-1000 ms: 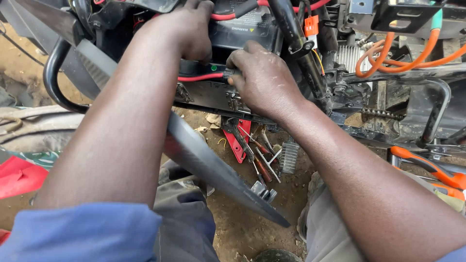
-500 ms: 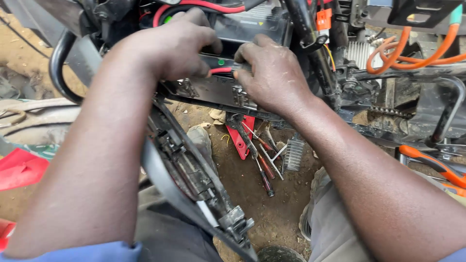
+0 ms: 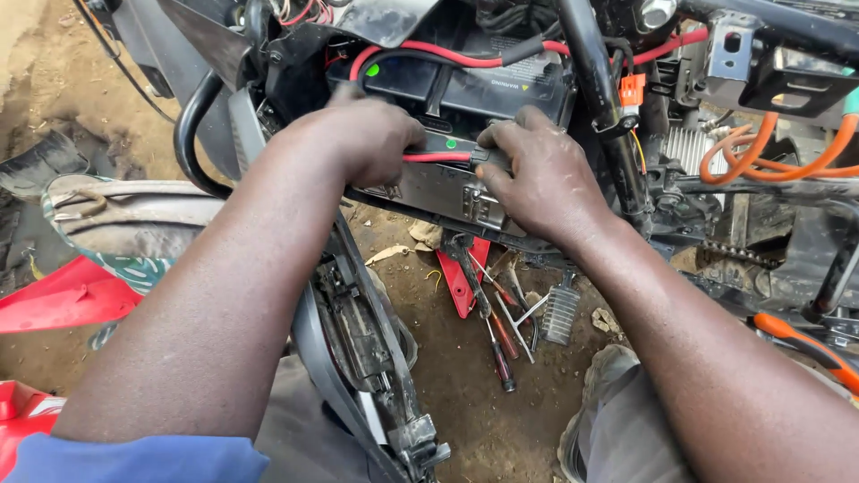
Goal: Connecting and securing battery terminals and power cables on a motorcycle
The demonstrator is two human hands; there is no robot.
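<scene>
Head view: a red cable (image 3: 437, 157) runs across the front of the black battery box (image 3: 465, 89), between both hands. It looks thin, bendy and light; best held near its ends. Left hand (image 3: 371, 139) pinches it at 9 o'clock, right hand (image 3: 537, 174) grips its connector at 3. Screwdrivers (image 3: 501, 335) lie at 6 o'clock on the dirt.
</scene>
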